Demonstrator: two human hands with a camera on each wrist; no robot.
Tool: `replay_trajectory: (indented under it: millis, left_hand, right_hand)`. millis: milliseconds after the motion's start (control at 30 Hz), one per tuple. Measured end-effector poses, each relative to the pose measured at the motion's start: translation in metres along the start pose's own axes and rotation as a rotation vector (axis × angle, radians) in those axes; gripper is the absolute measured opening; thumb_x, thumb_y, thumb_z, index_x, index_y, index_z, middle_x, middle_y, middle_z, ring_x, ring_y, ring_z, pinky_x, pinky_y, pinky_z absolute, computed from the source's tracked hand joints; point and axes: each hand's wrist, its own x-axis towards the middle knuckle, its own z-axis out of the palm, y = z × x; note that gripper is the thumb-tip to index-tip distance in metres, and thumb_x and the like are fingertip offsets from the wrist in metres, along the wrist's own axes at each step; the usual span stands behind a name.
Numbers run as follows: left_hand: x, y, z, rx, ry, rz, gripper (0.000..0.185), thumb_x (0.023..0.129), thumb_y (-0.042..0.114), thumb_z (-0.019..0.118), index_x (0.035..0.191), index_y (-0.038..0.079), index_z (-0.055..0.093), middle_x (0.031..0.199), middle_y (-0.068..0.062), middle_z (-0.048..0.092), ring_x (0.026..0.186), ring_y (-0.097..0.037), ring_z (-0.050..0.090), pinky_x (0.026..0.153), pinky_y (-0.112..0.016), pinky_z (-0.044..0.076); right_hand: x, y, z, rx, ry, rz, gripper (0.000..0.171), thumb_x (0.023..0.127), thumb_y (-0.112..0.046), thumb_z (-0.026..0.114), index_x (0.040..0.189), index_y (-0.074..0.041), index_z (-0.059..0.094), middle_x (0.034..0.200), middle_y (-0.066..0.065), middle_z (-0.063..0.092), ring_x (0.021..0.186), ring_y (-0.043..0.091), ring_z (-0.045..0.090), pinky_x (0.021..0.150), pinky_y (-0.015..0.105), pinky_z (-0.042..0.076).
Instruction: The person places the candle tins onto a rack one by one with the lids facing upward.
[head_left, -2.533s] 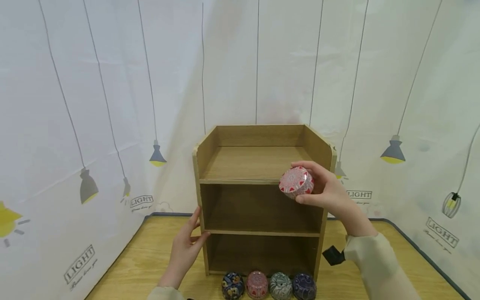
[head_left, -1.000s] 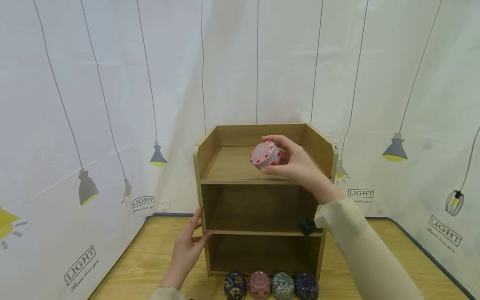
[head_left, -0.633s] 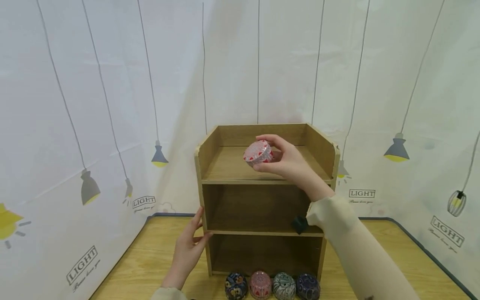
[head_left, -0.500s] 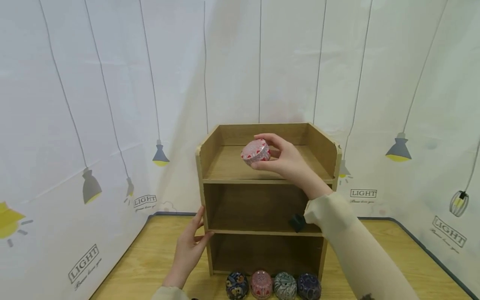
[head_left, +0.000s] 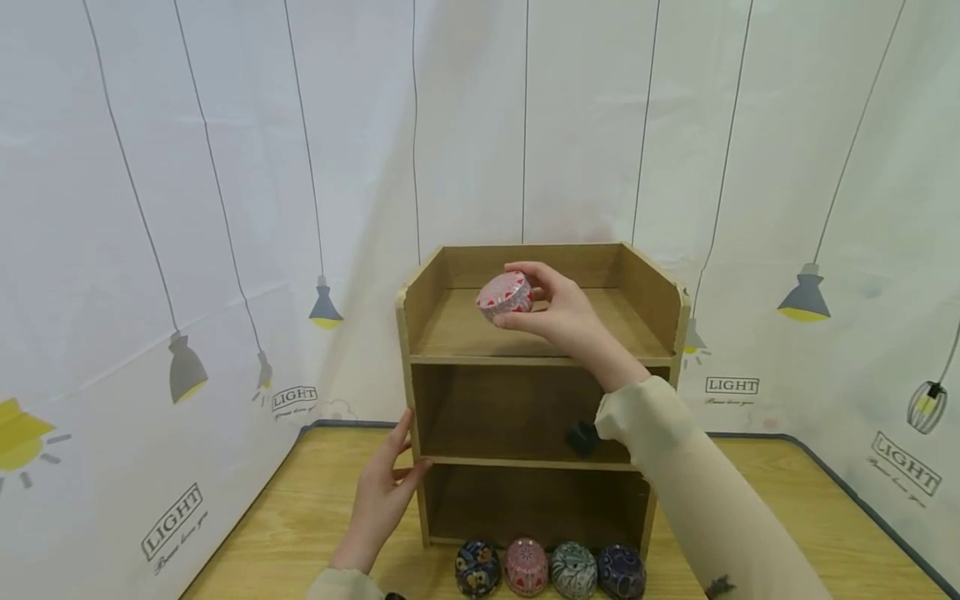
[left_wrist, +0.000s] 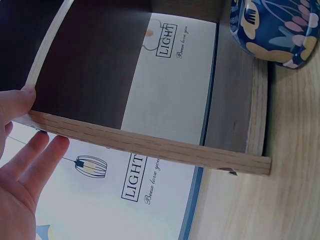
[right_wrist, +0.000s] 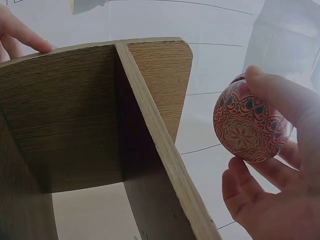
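A small wooden shelf unit (head_left: 487,361) with two compartments and a walled top stands on the table. My right hand (head_left: 562,312) pinches a small round tin (head_left: 504,296), pink-grey with red hearts, between thumb and fingers above the top board. In the right wrist view the tin's patterned underside (right_wrist: 242,132) shows; it is held clear of the wood. My left hand (head_left: 384,483) grips the unit's left side panel, thumb at the middle board's front edge and fingers against the outer face, as the left wrist view (left_wrist: 30,170) also shows.
Along the unit's foot stand several patterned tins: dark blue floral (head_left: 477,568), pink (head_left: 526,567), green-white leafy (head_left: 573,570) and purple-blue (head_left: 622,571). A white backdrop (head_left: 360,167) printed with lamps encloses the wooden table (head_left: 300,500). Low walls border the unit's top.
The right hand has carried the tin leftward and up from in front of the right side to above the top board, drifting slightly left lately. The left hand keeps its place on the panel.
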Motion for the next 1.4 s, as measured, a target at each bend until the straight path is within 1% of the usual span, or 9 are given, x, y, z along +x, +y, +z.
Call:
replay_trajectory:
  millis: [167, 367, 500, 767, 900, 967, 1133, 1233, 1400]
  left_hand:
    - [0.000, 0.001, -0.001, -0.009, 0.004, 0.003, 0.079, 0.080, -0.007, 0.074, 0.149, 0.013, 0.041, 0.139, -0.016, 0.052, 0.106, -0.035, 0.061, 0.064, -0.032, 0.060]
    - [-0.001, 0.002, -0.003, -0.012, 0.004, -0.004, 0.078, 0.080, -0.006, 0.074, 0.149, 0.013, 0.041, 0.138, -0.017, 0.052, 0.106, -0.035, 0.061, 0.065, -0.031, 0.060]
    - [-0.002, 0.003, -0.003, -0.012, 0.006, -0.008, 0.078, 0.080, -0.006, 0.074, 0.149, 0.013, 0.041, 0.139, -0.016, 0.052, 0.106, -0.035, 0.061, 0.065, -0.029, 0.060]
    - [-0.002, 0.003, 0.000, -0.026, 0.002, -0.022, 0.078, 0.081, -0.005, 0.074, 0.149, 0.015, 0.041, 0.139, -0.015, 0.052, 0.107, -0.035, 0.061, 0.065, -0.031, 0.060]
    - [-0.004, 0.002, 0.001, -0.023, 0.004, -0.021, 0.078, 0.081, -0.006, 0.074, 0.149, 0.014, 0.041, 0.137, -0.016, 0.053, 0.106, -0.035, 0.061, 0.065, -0.029, 0.059]
    - [-0.004, 0.002, 0.001, -0.022, 0.006, -0.021, 0.079, 0.080, -0.006, 0.075, 0.149, 0.013, 0.042, 0.137, -0.016, 0.053, 0.106, -0.035, 0.061, 0.065, -0.027, 0.059]
    - [-0.005, 0.003, 0.001, -0.010, 0.009, -0.016, 0.080, 0.079, -0.006, 0.076, 0.149, 0.014, 0.042, 0.138, -0.016, 0.052, 0.105, -0.035, 0.062, 0.064, -0.029, 0.060]
    - [-0.005, 0.002, 0.001, -0.004, 0.008, -0.003, 0.080, 0.078, -0.007, 0.076, 0.149, 0.013, 0.042, 0.137, -0.018, 0.052, 0.104, -0.036, 0.062, 0.063, -0.031, 0.060]
    - [-0.005, 0.003, 0.001, -0.019, 0.005, -0.007, 0.080, 0.079, -0.007, 0.075, 0.149, 0.013, 0.042, 0.138, -0.018, 0.052, 0.104, -0.036, 0.062, 0.064, -0.032, 0.060]
  right_hand:
    - [0.005, 0.002, 0.004, 0.043, -0.001, 0.006, 0.065, 0.078, -0.012, 0.082, 0.136, -0.011, 0.053, 0.121, 0.007, 0.060, 0.105, 0.023, 0.058, 0.084, 0.035, 0.054]
    - [0.008, 0.002, 0.011, 0.071, 0.002, 0.033, 0.065, 0.077, -0.010, 0.082, 0.136, -0.009, 0.053, 0.119, 0.010, 0.061, 0.103, 0.024, 0.060, 0.078, 0.030, 0.053]
    - [0.010, 0.002, 0.015, 0.082, -0.004, 0.062, 0.065, 0.078, -0.012, 0.081, 0.137, -0.008, 0.052, 0.120, 0.011, 0.060, 0.104, 0.025, 0.060, 0.079, 0.030, 0.053]
    - [0.013, 0.001, 0.020, 0.051, -0.004, 0.113, 0.066, 0.078, -0.020, 0.082, 0.137, -0.011, 0.053, 0.119, 0.010, 0.061, 0.106, 0.024, 0.059, 0.083, 0.036, 0.053]
    - [0.013, 0.002, 0.022, 0.022, -0.006, 0.131, 0.067, 0.078, -0.022, 0.083, 0.137, -0.012, 0.054, 0.119, 0.009, 0.060, 0.107, 0.025, 0.059, 0.084, 0.038, 0.053]
    - [0.015, 0.003, 0.023, 0.004, -0.009, 0.136, 0.068, 0.078, -0.023, 0.083, 0.138, -0.011, 0.053, 0.120, 0.010, 0.060, 0.108, 0.026, 0.058, 0.085, 0.038, 0.053]
    - [0.018, 0.003, 0.027, -0.012, -0.011, 0.143, 0.070, 0.077, -0.022, 0.083, 0.138, -0.009, 0.053, 0.120, 0.011, 0.060, 0.108, 0.026, 0.058, 0.085, 0.038, 0.053]
    - [0.018, 0.003, 0.029, -0.014, -0.019, 0.149, 0.069, 0.076, -0.021, 0.083, 0.137, -0.010, 0.053, 0.120, 0.011, 0.060, 0.107, 0.025, 0.058, 0.085, 0.039, 0.053]
    - [0.018, 0.002, 0.033, -0.036, -0.029, 0.150, 0.068, 0.077, -0.022, 0.084, 0.136, -0.009, 0.054, 0.121, 0.010, 0.059, 0.108, 0.025, 0.058, 0.086, 0.039, 0.053]
